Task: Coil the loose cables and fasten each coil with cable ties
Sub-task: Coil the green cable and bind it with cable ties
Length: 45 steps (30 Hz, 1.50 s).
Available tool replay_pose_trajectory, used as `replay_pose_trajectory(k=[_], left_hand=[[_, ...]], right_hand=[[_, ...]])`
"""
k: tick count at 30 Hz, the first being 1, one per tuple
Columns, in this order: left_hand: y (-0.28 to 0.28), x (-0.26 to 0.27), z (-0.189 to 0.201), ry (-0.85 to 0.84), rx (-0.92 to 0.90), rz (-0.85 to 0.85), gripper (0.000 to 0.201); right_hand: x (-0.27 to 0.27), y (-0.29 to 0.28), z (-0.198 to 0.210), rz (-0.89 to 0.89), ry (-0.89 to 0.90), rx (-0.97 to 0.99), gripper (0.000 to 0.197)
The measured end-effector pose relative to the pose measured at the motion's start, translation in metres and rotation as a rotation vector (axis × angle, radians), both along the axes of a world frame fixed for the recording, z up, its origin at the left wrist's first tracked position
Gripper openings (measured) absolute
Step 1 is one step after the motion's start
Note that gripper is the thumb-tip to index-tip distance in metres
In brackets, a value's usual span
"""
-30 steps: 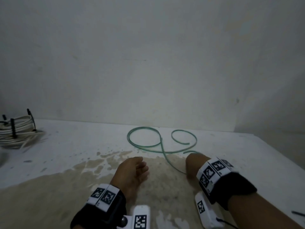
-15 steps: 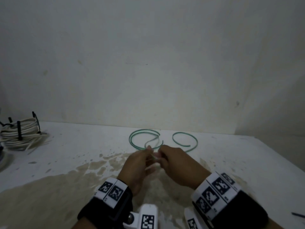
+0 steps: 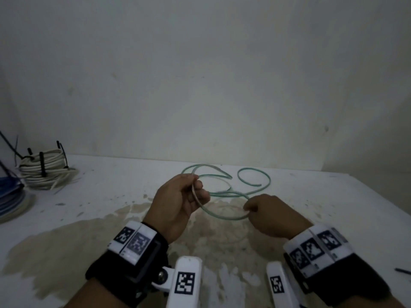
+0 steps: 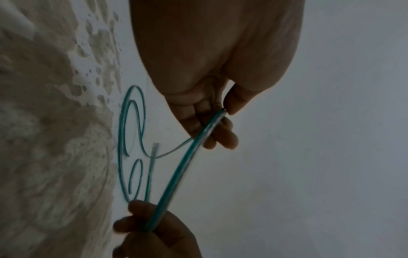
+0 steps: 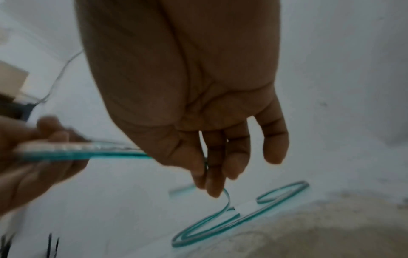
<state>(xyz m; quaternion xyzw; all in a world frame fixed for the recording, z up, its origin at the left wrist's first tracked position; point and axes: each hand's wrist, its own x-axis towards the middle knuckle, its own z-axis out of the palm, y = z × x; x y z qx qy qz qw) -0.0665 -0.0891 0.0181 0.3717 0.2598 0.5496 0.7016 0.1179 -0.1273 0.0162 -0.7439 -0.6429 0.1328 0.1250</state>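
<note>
A thin green cable (image 3: 253, 184) lies in loose loops on the white table (image 3: 333, 207) ahead of me. My left hand (image 3: 195, 194) is raised over the table and pinches one stretch of the cable (image 4: 189, 150) between thumb and fingers. My right hand (image 3: 249, 208) pinches the same cable (image 5: 84, 151) a short way along. A curved span hangs between the two hands as one loop. In the right wrist view the rest of the cable (image 5: 243, 216) trails down to the table. A loose black cable tie (image 3: 403, 271) lies at the table's right edge.
A white cable coil (image 3: 44, 172) bound with black ties stands at the far left, beside a blue and white stack (image 3: 11, 196). A brownish stain (image 3: 89, 241) covers the near tabletop. The wall (image 3: 200, 85) rises right behind the table.
One second ago both hands were low on the table near the cable. They then met over it, and now they have lifted and drawn apart with a loop of cable between them.
</note>
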Motion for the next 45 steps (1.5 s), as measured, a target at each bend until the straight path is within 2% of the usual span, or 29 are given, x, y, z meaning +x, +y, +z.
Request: replay_pose_trajectory(k=[4, 5, 7, 10, 12, 15, 19, 20, 23, 25, 28, 29, 31, 33, 36, 41, 45], left_hand=[[-0.001, -0.004, -0.005, -0.035, -0.068, -0.073, 0.021], [-0.001, -0.004, -0.005, -0.042, -0.084, -0.075, 0.022], [-0.001, -0.003, -0.006, -0.068, -0.104, -0.074, 0.02], [0.0, -0.002, -0.006, -0.099, -0.121, -0.094, 0.018], [0.001, -0.001, -0.007, -0.075, -0.123, -0.118, 0.021], [0.002, 0.003, -0.011, 0.044, -0.088, -0.107, 0.022], [0.002, 0.007, -0.014, 0.26, 0.016, -0.106, 0.018], [0.002, 0.007, -0.014, 0.295, 0.037, -0.119, 0.018], [0.002, 0.004, -0.013, 0.358, 0.087, -0.156, 0.015], [-0.001, 0.005, -0.012, 0.392, 0.112, -0.188, 0.012], [-0.008, 0.011, -0.012, 0.437, 0.15, -0.219, 0.011], [-0.01, 0.013, -0.013, 0.45, 0.164, -0.22, 0.011], [-0.014, 0.017, -0.013, 0.473, 0.199, -0.207, 0.012], [-0.016, 0.018, -0.013, 0.487, 0.229, -0.18, 0.011], [-0.016, 0.018, -0.011, 0.51, 0.254, -0.133, 0.009], [-0.018, 0.018, -0.007, 0.519, 0.259, -0.14, 0.007], [-0.024, 0.019, -0.009, 0.523, 0.261, -0.174, 0.008]], right_hand=[[0.005, 0.001, 0.0, -0.132, 0.607, 0.141, 0.017], [0.006, 0.001, -0.002, -0.139, 0.678, 0.24, 0.015], [0.006, 0.0, -0.011, -0.116, 0.67, 0.412, 0.003], [0.006, 0.002, -0.021, -0.088, 0.717, 0.515, 0.021], [0.009, 0.001, -0.024, -0.077, 0.571, 0.575, 0.022], [0.014, -0.004, -0.025, -0.069, 0.337, 0.628, 0.02], [0.012, -0.011, -0.021, -0.092, 0.323, 0.609, 0.023], [0.011, -0.012, -0.021, -0.092, 0.388, 0.593, 0.022], [0.002, -0.016, -0.017, -0.152, 0.784, 0.517, 0.02], [-0.003, -0.016, -0.019, -0.178, 0.894, 0.486, 0.022], [-0.009, -0.012, -0.025, -0.114, 1.067, 0.418, 0.043], [-0.011, -0.011, -0.027, -0.1, 1.128, 0.412, 0.044], [-0.011, -0.009, -0.03, -0.117, 1.171, 0.436, 0.038], [-0.011, -0.009, -0.032, -0.176, 1.089, 0.462, 0.018], [-0.013, -0.008, -0.036, -0.233, 1.152, 0.451, 0.031], [-0.018, -0.009, -0.035, -0.109, 1.462, 0.311, 0.021], [-0.022, -0.011, -0.037, -0.015, 1.386, 0.259, 0.022]])
